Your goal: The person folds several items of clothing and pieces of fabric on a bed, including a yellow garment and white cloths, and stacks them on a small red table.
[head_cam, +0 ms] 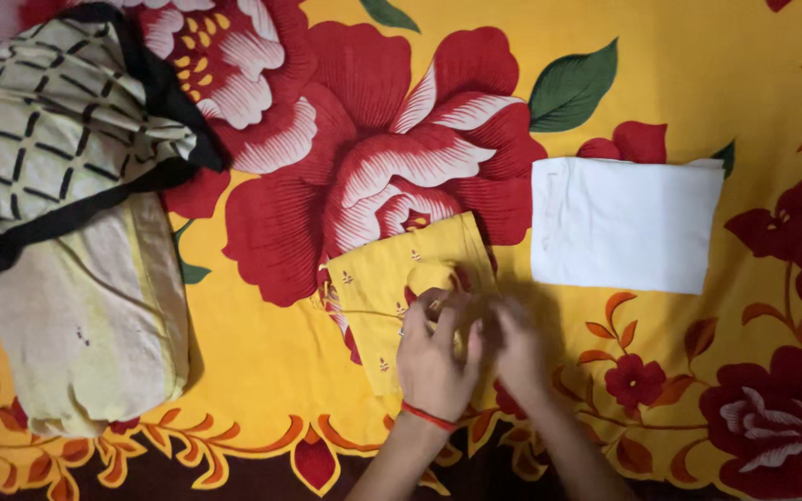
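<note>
On the flowery bedsheet (262,371), both hands pinch the small yellow cloth (401,278) lying near the bottom edge: left hand (433,357) and right hand (517,348) closed on its lower edge. A folded white cloth (624,223) sits just right.

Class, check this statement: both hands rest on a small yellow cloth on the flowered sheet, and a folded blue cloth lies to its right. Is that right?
Not quite. The folded cloth to the right is white, not blue, as the head view shows. The rest holds: the left hand and right hand rest on the small yellow cloth on the flowered sheet.
</note>
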